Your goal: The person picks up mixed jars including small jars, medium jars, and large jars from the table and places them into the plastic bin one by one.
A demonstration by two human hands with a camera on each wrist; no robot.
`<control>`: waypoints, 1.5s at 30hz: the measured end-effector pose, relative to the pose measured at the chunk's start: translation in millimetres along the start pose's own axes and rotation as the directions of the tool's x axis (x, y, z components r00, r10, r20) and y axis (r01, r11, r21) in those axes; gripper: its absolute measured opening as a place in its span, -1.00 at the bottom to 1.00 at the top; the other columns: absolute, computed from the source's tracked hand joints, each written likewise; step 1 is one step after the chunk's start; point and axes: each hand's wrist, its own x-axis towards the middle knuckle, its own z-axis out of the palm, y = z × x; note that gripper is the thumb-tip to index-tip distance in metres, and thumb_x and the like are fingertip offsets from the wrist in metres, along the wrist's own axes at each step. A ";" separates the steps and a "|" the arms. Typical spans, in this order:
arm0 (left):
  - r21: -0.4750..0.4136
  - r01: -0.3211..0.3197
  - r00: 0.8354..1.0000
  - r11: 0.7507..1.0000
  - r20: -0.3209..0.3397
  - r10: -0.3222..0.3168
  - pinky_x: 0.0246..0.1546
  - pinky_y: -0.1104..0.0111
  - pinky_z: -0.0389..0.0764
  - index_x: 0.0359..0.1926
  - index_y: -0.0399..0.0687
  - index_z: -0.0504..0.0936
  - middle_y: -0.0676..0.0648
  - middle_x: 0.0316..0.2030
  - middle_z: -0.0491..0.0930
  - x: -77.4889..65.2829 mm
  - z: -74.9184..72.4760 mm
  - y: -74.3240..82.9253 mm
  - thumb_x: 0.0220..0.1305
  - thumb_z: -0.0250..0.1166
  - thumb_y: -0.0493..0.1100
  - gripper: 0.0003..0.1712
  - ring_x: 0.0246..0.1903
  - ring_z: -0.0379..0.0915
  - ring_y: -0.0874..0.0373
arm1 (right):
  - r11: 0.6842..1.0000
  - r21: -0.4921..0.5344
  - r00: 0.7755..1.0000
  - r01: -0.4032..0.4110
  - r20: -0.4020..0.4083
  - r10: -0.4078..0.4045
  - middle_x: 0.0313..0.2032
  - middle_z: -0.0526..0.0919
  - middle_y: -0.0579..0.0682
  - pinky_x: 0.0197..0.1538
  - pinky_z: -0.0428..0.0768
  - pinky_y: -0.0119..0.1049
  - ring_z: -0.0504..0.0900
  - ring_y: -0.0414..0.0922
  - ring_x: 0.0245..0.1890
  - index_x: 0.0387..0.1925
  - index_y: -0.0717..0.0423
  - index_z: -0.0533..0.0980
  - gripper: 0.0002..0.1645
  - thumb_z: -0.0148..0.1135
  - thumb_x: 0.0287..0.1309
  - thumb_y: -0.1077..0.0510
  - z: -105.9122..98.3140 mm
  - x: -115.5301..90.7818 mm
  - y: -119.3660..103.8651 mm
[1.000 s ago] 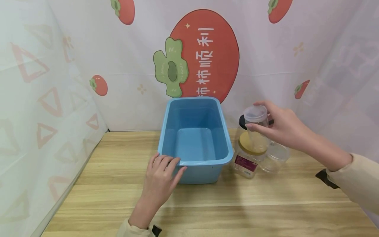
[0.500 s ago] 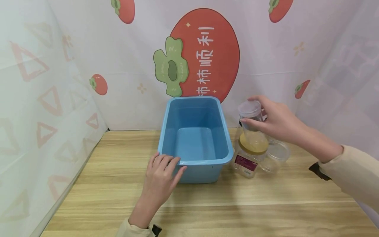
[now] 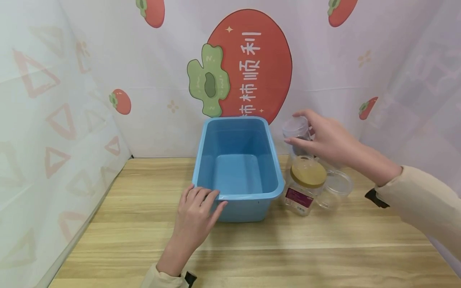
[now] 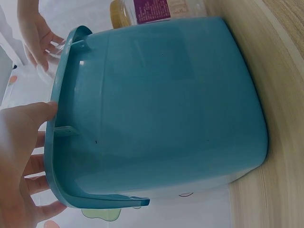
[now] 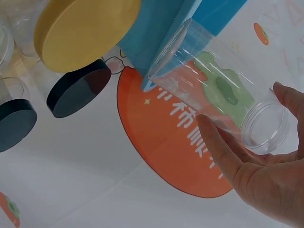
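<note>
My right hand holds a clear plastic jar with a translucent lid, thumb and fingers around its lidded end. The jar is in the air, just right of the blue plastic tub, and overlaps the jars behind it in the head view. At the tub's near left corner, my left hand grips the rim, thumb outside and fingers over the edge, as the left wrist view shows. Inside, the tub shows only its bare floor. Below the held jar stands a gold-lidded jar with a purple label.
Right of the gold-lidded jar is another clear jar. Two black lids show beside the gold one in the right wrist view. A printed cloth hangs behind the wooden table.
My right hand has carried the clear jar left and slightly up toward the tub, from over the gold-lidded jar. The left hand and tub have stayed in place.
</note>
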 end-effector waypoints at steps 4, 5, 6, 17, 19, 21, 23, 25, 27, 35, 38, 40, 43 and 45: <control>-0.006 -0.007 1.000 1.000 -0.006 0.007 0.06 -0.18 0.63 -0.16 -0.18 0.78 -0.12 -0.30 0.71 -1.1 0.4 -0.1 0.70 -0.08 0.21 -0.33 -0.22 0.61 -0.12 | 1.000 -0.009 1.000 0.011 0.010 -0.011 -0.28 0.65 0.18 -0.32 0.59 -0.12 0.65 0.15 -0.16 0.49 0.20 0.28 -0.07 0.44 0.32 -0.18 1.3 8.0 -5.8; -0.006 -0.007 1.000 1.000 -0.005 0.007 0.05 -0.18 0.63 -0.15 -0.19 0.78 -0.12 -0.30 0.71 -1.2 0.1 0.1 0.70 -0.09 0.21 -0.32 -0.22 0.61 -0.12 | 1.000 -0.010 1.000 0.016 0.014 -0.016 -0.32 0.63 0.16 -0.35 0.54 -0.14 0.64 0.12 -0.20 0.49 0.21 0.28 -0.06 0.44 0.32 -0.18 2.0 10.0 -6.9; -0.007 -0.007 1.000 1.000 -0.006 0.007 0.05 -0.18 0.63 -0.15 -0.19 0.78 -0.12 -0.30 0.71 -1.4 0.0 0.2 0.70 -0.10 0.21 -0.31 -0.22 0.61 -0.12 | 1.000 -0.008 1.000 0.017 0.015 -0.017 -0.32 0.62 0.14 -0.36 0.53 -0.16 0.63 0.10 -0.23 0.48 0.20 0.28 -0.07 0.43 0.32 -0.18 2.9 11.7 -8.4; -0.021 -0.005 1.000 1.000 -0.003 0.004 0.07 -0.19 0.61 -0.14 -0.21 0.77 -0.13 -0.29 0.71 -2.2 -2.0 -0.4 0.64 0.09 0.17 -0.44 -0.21 0.60 -0.13 | 0.997 0.048 0.998 0.063 0.027 -0.065 -0.19 0.69 0.21 -0.37 0.55 -0.19 0.59 0.03 -0.34 0.43 0.21 0.31 -0.14 0.47 0.31 -0.09 10.7 20.7 -20.0; -0.018 -0.005 1.000 1.000 -0.008 0.004 0.06 -0.19 0.61 -0.15 -0.21 0.77 -0.13 -0.29 0.71 -1.8 -2.1 -0.4 0.66 0.05 0.18 -0.41 -0.21 0.60 -0.14 | 0.997 0.053 0.998 0.063 0.026 -0.064 -0.20 0.68 0.20 -0.36 0.55 -0.19 0.59 0.03 -0.33 0.42 0.20 0.31 -0.16 0.47 0.31 -0.07 11.9 21.6 -21.7; -0.013 -0.005 1.000 1.000 -0.015 0.005 0.05 -0.19 0.62 -0.15 -0.21 0.77 -0.13 -0.30 0.70 -1.2 -1.9 -0.2 0.68 -0.03 0.20 -0.36 -0.22 0.59 -0.14 | 0.997 0.053 0.998 0.061 0.029 -0.063 -0.24 0.66 0.19 -0.37 0.54 -0.19 0.58 0.04 -0.34 0.42 0.19 0.31 -0.17 0.47 0.32 -0.06 12.6 22.6 -23.5; -0.008 -0.005 1.000 1.000 -0.021 0.005 0.04 -0.19 0.62 -0.16 -0.21 0.77 -0.13 -0.30 0.70 -0.6 -1.7 0.1 0.69 -0.08 0.20 -0.32 -0.23 0.60 -0.13 | 0.997 0.058 0.998 0.057 0.035 -0.059 -0.24 0.66 0.19 -0.37 0.56 -0.21 0.58 0.03 -0.34 0.43 0.19 0.30 -0.17 0.46 0.32 -0.05 13.4 23.5 -25.4; -0.007 -0.007 1.000 1.000 -0.021 0.007 0.05 -0.18 0.62 -0.16 -0.20 0.77 -0.12 -0.31 0.70 -0.2 -2.0 0.4 0.70 -0.08 0.20 -0.33 -0.23 0.60 -0.13 | 0.996 0.066 0.997 0.057 0.040 -0.059 -0.20 0.67 0.21 -0.37 0.57 -0.21 0.59 0.04 -0.34 0.43 0.20 0.29 -0.17 0.46 0.33 -0.04 14.0 24.7 -27.1; -0.009 -0.010 1.000 1.000 -0.020 0.010 0.05 -0.18 0.63 -0.16 -0.20 0.77 -0.12 -0.30 0.71 0.2 -2.2 0.4 0.69 -0.06 0.20 -0.34 -0.23 0.60 -0.12 | 0.996 0.076 0.997 0.053 0.043 -0.056 -0.15 0.68 0.23 -0.36 0.59 -0.21 0.61 0.05 -0.32 0.43 0.19 0.29 -0.18 0.45 0.33 -0.03 14.8 25.7 -28.8; -0.011 -0.013 1.000 1.000 -0.016 0.013 0.06 -0.18 0.62 -0.15 -0.19 0.77 -0.13 -0.30 0.71 0.2 -2.4 -0.5 0.68 -0.01 0.18 -0.38 -0.22 0.61 -0.12 | 0.993 0.100 0.996 0.068 0.042 -0.073 0.00 0.67 0.25 -0.29 0.64 -0.18 0.64 0.08 -0.22 0.40 0.17 0.31 -0.21 0.46 0.32 0.00 18.5 28.4 -34.0; -0.003 -0.013 1.000 1.000 -0.021 0.013 0.05 -0.17 0.63 -0.17 -0.19 0.77 -0.12 -0.31 0.71 0.5 -1.7 -0.3 0.69 -0.05 0.19 -0.35 -0.23 0.61 -0.11 | 0.991 0.113 0.996 0.067 0.048 -0.072 0.09 0.66 0.26 -0.22 0.72 -0.13 0.66 0.11 -0.13 0.40 0.15 0.31 -0.22 0.46 0.32 -0.01 20.3 28.9 -35.9; 0.000 -0.014 1.000 1.000 -0.024 0.014 0.05 -0.17 0.64 -0.18 -0.18 0.77 -0.12 -0.31 0.71 0.6 -1.2 -0.1 0.70 -0.06 0.19 -0.35 -0.24 0.61 -0.11 | 0.991 0.118 0.996 0.063 0.056 -0.070 0.13 0.66 0.26 -0.18 0.76 -0.10 0.68 0.12 -0.09 0.40 0.14 0.31 -0.21 0.46 0.32 -0.03 21.5 29.1 -37.4; 0.000 -0.012 1.000 1.000 -0.024 0.012 0.04 -0.17 0.64 -0.19 -0.17 0.77 -0.11 -0.32 0.70 0.8 -0.9 0.2 0.70 -0.06 0.19 -0.36 -0.25 0.61 -0.11 | 0.991 0.116 0.995 0.072 0.062 -0.079 0.11 0.67 0.26 -0.17 0.77 -0.10 0.69 0.12 -0.11 0.41 0.15 0.31 -0.21 0.45 0.32 -0.02 23.6 30.0 -39.5; -0.001 -0.011 1.000 1.000 -0.025 0.011 0.04 -0.18 0.64 -0.19 -0.16 0.77 -0.11 -0.33 0.70 1.0 -0.9 0.3 0.70 -0.06 0.19 -0.35 -0.25 0.61 -0.12 | 0.990 0.110 0.994 0.085 0.061 -0.092 0.07 0.68 0.27 -0.18 0.76 -0.11 0.68 0.12 -0.14 0.41 0.17 0.30 -0.21 0.45 0.32 -0.01 25.0 31.0 -41.0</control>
